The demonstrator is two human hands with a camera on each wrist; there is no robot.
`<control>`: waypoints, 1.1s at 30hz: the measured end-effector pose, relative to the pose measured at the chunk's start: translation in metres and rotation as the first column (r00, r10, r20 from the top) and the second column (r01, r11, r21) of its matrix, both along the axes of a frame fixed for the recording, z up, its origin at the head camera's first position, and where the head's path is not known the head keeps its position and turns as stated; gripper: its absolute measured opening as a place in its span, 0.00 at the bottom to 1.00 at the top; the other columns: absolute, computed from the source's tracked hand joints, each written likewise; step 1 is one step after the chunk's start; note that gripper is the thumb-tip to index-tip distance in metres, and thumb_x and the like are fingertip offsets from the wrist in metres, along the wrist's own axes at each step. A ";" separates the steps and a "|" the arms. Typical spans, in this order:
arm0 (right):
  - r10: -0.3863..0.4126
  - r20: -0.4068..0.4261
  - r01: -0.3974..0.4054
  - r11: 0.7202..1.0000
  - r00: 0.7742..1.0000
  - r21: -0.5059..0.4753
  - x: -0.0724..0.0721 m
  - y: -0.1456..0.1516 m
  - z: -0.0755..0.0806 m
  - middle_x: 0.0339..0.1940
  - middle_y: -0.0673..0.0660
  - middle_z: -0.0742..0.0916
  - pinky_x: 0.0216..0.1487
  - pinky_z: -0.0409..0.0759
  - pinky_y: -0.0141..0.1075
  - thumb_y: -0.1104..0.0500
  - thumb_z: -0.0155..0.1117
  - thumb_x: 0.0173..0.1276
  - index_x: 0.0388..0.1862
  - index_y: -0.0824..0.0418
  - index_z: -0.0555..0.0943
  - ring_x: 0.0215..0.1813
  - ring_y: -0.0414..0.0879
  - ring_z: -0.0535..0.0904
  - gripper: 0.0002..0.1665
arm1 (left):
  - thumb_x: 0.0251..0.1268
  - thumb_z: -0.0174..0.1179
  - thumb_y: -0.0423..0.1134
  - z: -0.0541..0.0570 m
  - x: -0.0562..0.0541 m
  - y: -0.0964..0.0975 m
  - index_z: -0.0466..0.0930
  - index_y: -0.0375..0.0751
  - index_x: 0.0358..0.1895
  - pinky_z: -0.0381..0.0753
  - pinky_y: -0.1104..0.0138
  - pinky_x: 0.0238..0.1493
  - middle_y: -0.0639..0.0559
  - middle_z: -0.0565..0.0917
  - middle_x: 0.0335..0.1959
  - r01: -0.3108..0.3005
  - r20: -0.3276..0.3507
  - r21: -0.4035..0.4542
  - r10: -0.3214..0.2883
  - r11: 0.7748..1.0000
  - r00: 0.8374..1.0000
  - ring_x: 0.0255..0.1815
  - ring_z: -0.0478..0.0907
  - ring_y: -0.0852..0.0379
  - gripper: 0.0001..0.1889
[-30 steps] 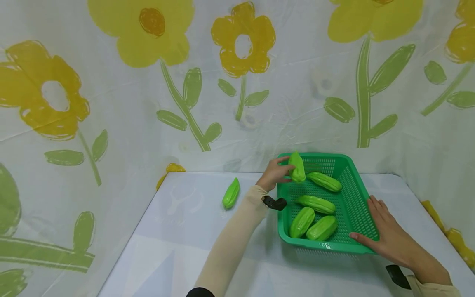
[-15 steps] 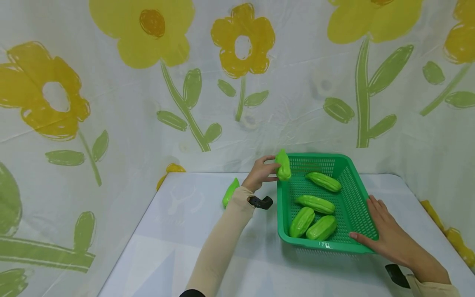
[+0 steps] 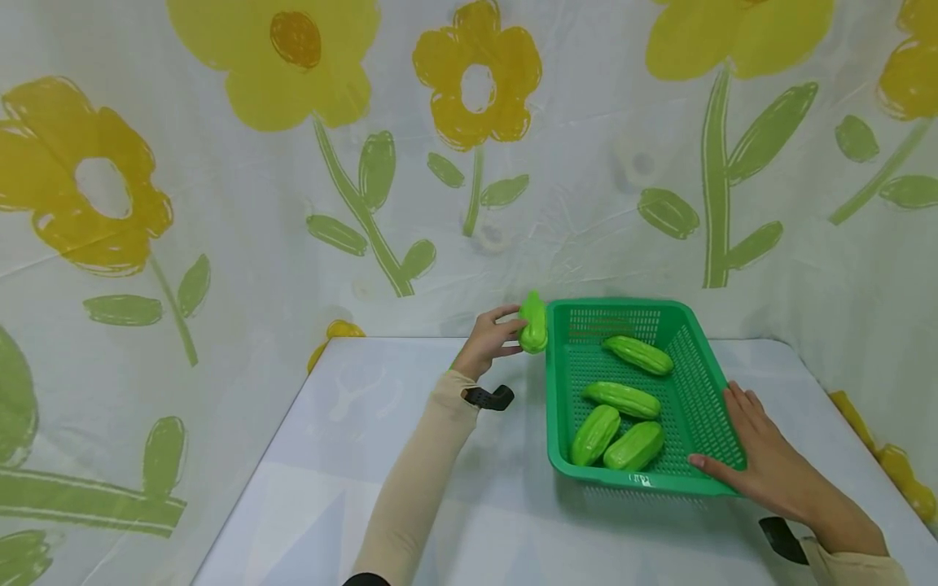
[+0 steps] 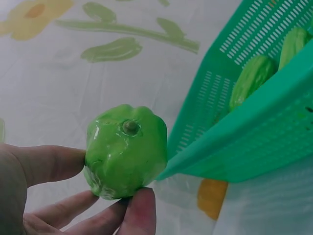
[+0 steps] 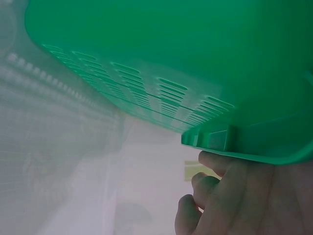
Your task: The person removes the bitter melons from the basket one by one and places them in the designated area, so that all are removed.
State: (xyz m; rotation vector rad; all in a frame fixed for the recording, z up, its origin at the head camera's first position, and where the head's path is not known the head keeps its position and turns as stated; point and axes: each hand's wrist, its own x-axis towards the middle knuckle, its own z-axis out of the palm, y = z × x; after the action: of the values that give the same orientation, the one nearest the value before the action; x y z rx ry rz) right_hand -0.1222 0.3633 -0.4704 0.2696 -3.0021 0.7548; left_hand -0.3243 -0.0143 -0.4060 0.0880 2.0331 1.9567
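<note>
My left hand holds a ridged green bitter melon between thumb and fingertips, just outside the left rim of a green plastic basket. In the left wrist view, the stub end of this melon faces the camera. Several more bitter melons lie in the basket, one at the back and others grouped toward the front left. My right hand grips the basket's front right corner, thumb over the rim and fingers along the outer wall. In the right wrist view those fingers sit under the rim.
The basket stands toward the right of a white table. Behind the left wrist a green sliver shows, and the forearm covers that part of the table. A white curtain with printed yellow flowers hangs close behind the table's back edge.
My left hand has carried the bitter melon leftward, from above the basket to outside its left rim. The left arm now hides the melon on the table. The right hand keeps its place.
</note>
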 end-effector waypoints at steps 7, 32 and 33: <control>-0.002 0.011 0.002 1.000 1.000 0.000 0.000 0.000 0.001 0.86 0.72 0.37 0.74 0.39 0.80 0.38 0.64 0.71 0.84 0.67 0.30 0.85 0.70 0.24 0.69 | 0.76 0.60 0.40 0.000 -0.002 -0.021 0.69 0.45 0.77 0.86 0.54 0.61 0.35 0.82 0.64 -0.022 0.000 -0.012 0.022 1.000 1.000 0.63 0.83 0.40 0.28; 0.000 0.006 0.000 1.000 1.000 -0.004 0.001 0.000 0.001 0.86 0.72 0.37 0.75 0.37 0.79 0.38 0.64 0.72 0.84 0.68 0.30 0.85 0.70 0.24 0.69 | 0.78 0.59 0.39 -0.005 -0.006 -0.091 0.72 0.41 0.73 0.88 0.68 0.46 0.44 0.85 0.53 -0.143 -0.023 -0.013 0.143 0.990 0.989 0.48 0.85 0.56 0.24; 0.001 0.004 -0.001 1.000 1.000 -0.004 0.001 0.000 0.001 0.86 0.73 0.37 0.75 0.37 0.79 0.39 0.65 0.72 0.84 0.68 0.30 0.85 0.70 0.24 0.69 | 0.78 0.59 0.39 -0.006 -0.006 -0.094 0.72 0.41 0.73 0.88 0.68 0.46 0.45 0.85 0.51 -0.147 -0.026 -0.011 0.146 0.989 0.989 0.47 0.85 0.58 0.24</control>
State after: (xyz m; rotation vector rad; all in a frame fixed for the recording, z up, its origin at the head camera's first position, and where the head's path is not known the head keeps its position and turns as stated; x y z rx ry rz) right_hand -0.1217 0.3633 -0.4695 0.2700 -3.0045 0.7625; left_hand -0.3304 -0.1082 -0.4119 -0.0410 2.1230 2.0382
